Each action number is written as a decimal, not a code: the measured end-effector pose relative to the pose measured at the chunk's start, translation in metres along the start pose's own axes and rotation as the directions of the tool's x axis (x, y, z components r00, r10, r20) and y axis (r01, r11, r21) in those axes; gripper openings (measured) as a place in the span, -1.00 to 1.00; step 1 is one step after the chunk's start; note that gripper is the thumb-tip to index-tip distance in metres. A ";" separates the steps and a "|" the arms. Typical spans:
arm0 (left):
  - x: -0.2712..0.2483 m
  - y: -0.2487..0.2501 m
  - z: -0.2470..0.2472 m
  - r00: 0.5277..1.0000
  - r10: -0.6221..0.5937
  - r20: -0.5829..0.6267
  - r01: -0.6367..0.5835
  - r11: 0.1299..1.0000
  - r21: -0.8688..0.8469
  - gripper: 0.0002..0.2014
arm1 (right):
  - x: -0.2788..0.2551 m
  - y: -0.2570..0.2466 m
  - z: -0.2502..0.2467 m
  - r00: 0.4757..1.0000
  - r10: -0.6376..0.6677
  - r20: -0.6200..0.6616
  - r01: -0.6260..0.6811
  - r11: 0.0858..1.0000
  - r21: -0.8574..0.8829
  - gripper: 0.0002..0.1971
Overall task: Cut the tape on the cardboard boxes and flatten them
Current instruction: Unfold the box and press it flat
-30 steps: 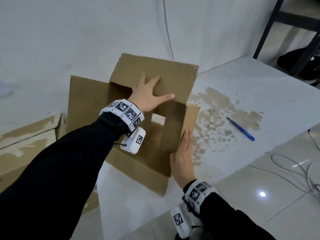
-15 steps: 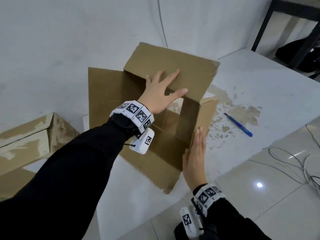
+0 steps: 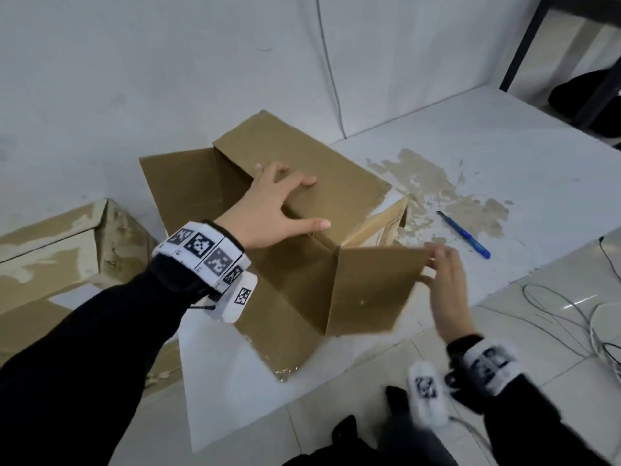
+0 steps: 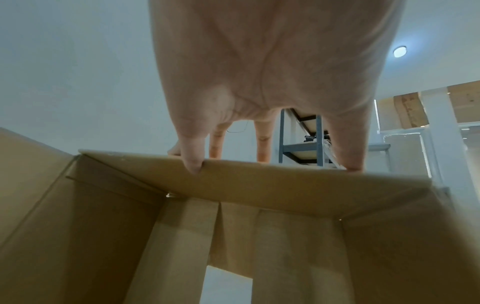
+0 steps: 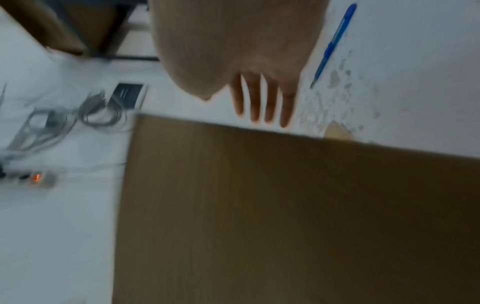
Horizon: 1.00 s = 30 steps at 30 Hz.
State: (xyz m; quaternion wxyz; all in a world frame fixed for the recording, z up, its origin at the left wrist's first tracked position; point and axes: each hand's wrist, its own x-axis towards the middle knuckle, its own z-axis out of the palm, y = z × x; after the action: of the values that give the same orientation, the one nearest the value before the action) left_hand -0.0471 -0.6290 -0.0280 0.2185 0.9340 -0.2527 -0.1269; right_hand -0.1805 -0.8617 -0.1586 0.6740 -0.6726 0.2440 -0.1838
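A brown cardboard box [image 3: 285, 304] lies on its side on the white table [image 3: 504, 146], both ends open. My left hand [image 3: 272, 210] presses flat on its upper panel [image 3: 319, 156] with spread fingers; in the left wrist view the fingertips [image 4: 192, 164] sit at that panel's edge above the hollow inside [image 4: 259, 236]. My right hand [image 3: 443, 274], blurred, has straight fingers at the free edge of the side flap [image 3: 373, 284], which sticks out to the right. The right wrist view shows those fingers [image 5: 259, 98] just past the flap [image 5: 285, 205]. A blue cutter [image 3: 465, 235] [image 5: 335, 41] lies beyond the hand.
A second, scuffed box [image 3: 67, 257] stands at the left. Grey cables [image 3: 571, 314] and a power strip [image 5: 39, 179] lie on the tiled floor to the right. A dark metal rack [image 3: 524, 38] stands at the far right. The wall is close behind the box.
The box has tipped over and squashed lower under my left hand. The side flap has swung out to the right, and my right hand moved right from the box's corner to the flap's edge.
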 end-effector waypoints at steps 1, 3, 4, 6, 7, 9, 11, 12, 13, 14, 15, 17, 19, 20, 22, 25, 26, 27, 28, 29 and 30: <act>-0.006 -0.004 0.000 1.000 -0.008 0.000 0.008 1.000 -0.012 -0.16 | 0.017 -0.006 -0.007 0.988 0.116 0.101 -0.117 0.993 -0.002 -0.62; -0.018 -0.010 0.001 1.000 -0.030 0.004 0.030 0.999 -0.026 -0.19 | 0.044 -0.015 -0.016 0.893 0.289 0.344 -0.278 0.957 -0.084 -0.45; -0.022 -0.013 0.002 0.999 -0.040 0.008 0.040 0.999 -0.028 -0.20 | 0.055 -0.017 -0.016 0.823 0.350 0.448 -0.329 0.936 -0.127 -0.36; -0.029 -0.017 0.003 0.998 -0.062 0.026 0.063 0.998 -0.027 -0.20 | 0.069 -0.023 -0.008 0.709 0.431 0.558 -0.425 0.893 -0.150 -0.26; -0.032 -0.018 0.003 0.996 -0.082 0.038 0.083 0.996 -0.026 -0.19 | 0.074 -0.027 -0.003 0.699 0.433 0.570 -0.474 0.876 -0.085 -0.28; -0.038 -0.018 0.003 0.989 -0.132 0.064 0.133 0.991 -0.022 -0.18 | 0.083 -0.036 0.008 0.783 0.339 0.522 -0.477 0.865 0.153 -0.37; -0.044 -0.014 0.002 0.983 -0.166 0.083 0.168 0.986 -0.019 -0.19 | 0.091 -0.053 0.015 0.871 0.185 0.455 -0.389 0.826 0.409 -0.44; -0.047 -0.011 0.002 0.980 -0.177 0.090 0.179 0.984 -0.018 -0.20 | 0.094 -0.066 0.017 0.876 0.112 0.468 -0.362 0.795 0.486 -0.44; -0.048 -0.009 0.002 0.978 -0.185 0.093 0.188 0.982 -0.016 -0.22 | 0.097 -0.076 0.020 0.872 0.047 0.487 -0.323 0.802 0.502 -0.43; -0.050 -0.009 0.002 0.976 -0.198 0.094 0.200 0.980 -0.013 -0.23 | 0.099 -0.086 0.025 0.853 -0.013 0.521 -0.254 0.863 0.436 -0.46; -0.051 -0.011 0.001 0.971 -0.216 0.099 0.217 0.976 -0.003 -0.23 | 0.101 -0.094 0.031 0.819 -0.048 0.572 -0.146 0.946 0.288 -0.56; -0.057 -0.014 -0.002 0.961 -0.257 0.098 0.254 0.966 0.046 -0.21 | 0.110 -0.094 0.045 0.702 -0.069 0.709 0.069 0.997 0.029 -0.79; -0.064 -0.012 -0.002 0.950 -0.296 0.095 0.289 0.954 0.085 -0.19 | 0.115 -0.095 0.052 0.563 0.053 0.825 0.123 0.981 -0.147 -0.49; -0.067 -0.010 -0.001 0.946 -0.312 0.089 0.303 0.948 0.097 -0.18 | 0.115 -0.094 0.055 0.491 0.128 0.862 0.110 0.972 -0.207 -0.29; -0.069 0.003 0.001 0.935 -0.348 0.073 0.334 0.929 0.159 -0.18 | 0.114 -0.087 0.063 0.339 0.221 0.915 0.094 0.959 -0.267 -0.09; -0.073 0.033 -0.008 0.909 -0.416 -0.031 0.401 0.850 0.340 -0.44 | 0.122 -0.077 0.074 0.240 0.193 0.951 0.157 0.959 -0.235 0.08; -0.075 0.049 -0.012 0.902 -0.414 -0.124 0.429 0.829 0.358 -0.57 | 0.124 -0.078 0.077 0.220 0.189 0.957 0.165 0.960 -0.227 0.13; -0.077 0.068 -0.014 0.894 -0.381 -0.237 0.443 0.835 0.327 -0.66 | 0.128 -0.077 0.080 0.209 0.197 0.958 0.163 0.959 -0.232 0.16; -0.076 0.090 -0.013 0.878 -0.336 -0.341 0.432 0.863 0.262 -0.70 | 0.129 -0.079 0.083 0.197 0.205 0.959 0.170 0.956 -0.239 0.20; -0.073 0.115 -0.008 0.860 -0.299 -0.413 0.408 0.890 0.205 -0.71 | 0.132 -0.077 0.087 0.196 0.201 0.960 0.185 0.954 -0.237 0.22; -0.065 0.138 0.001 0.850 -0.276 -0.449 0.383 0.909 0.166 -0.70 | 0.131 -0.078 0.089 0.208 0.192 0.959 0.223 0.946 -0.238 0.21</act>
State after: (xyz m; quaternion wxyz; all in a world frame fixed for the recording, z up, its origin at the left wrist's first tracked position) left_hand -0.1593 -0.7024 0.0440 0.1231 0.9886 -0.0490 0.0715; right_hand -0.0167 -0.8667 -0.0938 0.5528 -0.7400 -0.2152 0.3170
